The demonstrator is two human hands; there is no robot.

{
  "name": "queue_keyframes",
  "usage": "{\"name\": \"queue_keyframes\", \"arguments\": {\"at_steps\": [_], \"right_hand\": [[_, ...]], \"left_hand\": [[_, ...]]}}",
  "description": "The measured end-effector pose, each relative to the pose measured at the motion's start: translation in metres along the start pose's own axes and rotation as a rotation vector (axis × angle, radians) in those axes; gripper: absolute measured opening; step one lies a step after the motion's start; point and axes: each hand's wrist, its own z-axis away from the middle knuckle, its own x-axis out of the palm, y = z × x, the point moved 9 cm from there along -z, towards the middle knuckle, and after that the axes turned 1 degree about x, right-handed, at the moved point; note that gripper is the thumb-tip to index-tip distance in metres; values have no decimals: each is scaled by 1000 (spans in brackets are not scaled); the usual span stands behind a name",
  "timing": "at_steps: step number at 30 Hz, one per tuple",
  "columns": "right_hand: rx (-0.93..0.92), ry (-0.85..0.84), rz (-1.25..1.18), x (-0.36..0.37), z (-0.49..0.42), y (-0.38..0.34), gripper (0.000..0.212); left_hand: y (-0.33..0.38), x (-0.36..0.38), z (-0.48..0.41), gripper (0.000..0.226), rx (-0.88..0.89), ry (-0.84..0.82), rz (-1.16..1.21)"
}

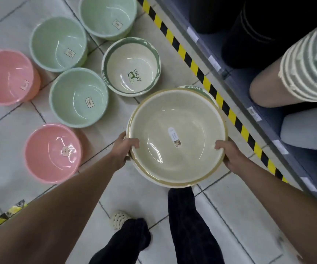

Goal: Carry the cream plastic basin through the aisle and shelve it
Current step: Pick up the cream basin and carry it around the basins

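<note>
Basin (176,136), cream: left hand (124,151) and right hand (230,155) clamped on opposite rims, thumbs inside. Carry level; turn right toward shelf (237,84), clearing LUCKY bowl (131,67).

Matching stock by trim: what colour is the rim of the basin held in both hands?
Tan-brown, on the round cream plastic basin; head view.

Both hands, left (124,149) and right (230,155), grip the cream basin (176,136) by its rim.

Pale tiled floor (230,216), striped hazard tape (194,65), grey shelving (235,86).
</note>
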Motion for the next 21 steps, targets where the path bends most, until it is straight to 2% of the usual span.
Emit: {"name": "queue_keyframes", "arguments": {"at_steps": [3, 17, 21], "right_hand": [[-9, -11, 6, -13, -35, -17, 51], [-50, 71, -43, -44, -197, -17, 75], [-54, 88, -60, -46, -221, -10, 73]], "left_hand": [[6, 26, -27, 82, -8, 2, 7], [26, 81, -186, 88, 35, -24, -40], [31, 90, -213, 73, 41, -30, -67]]}}
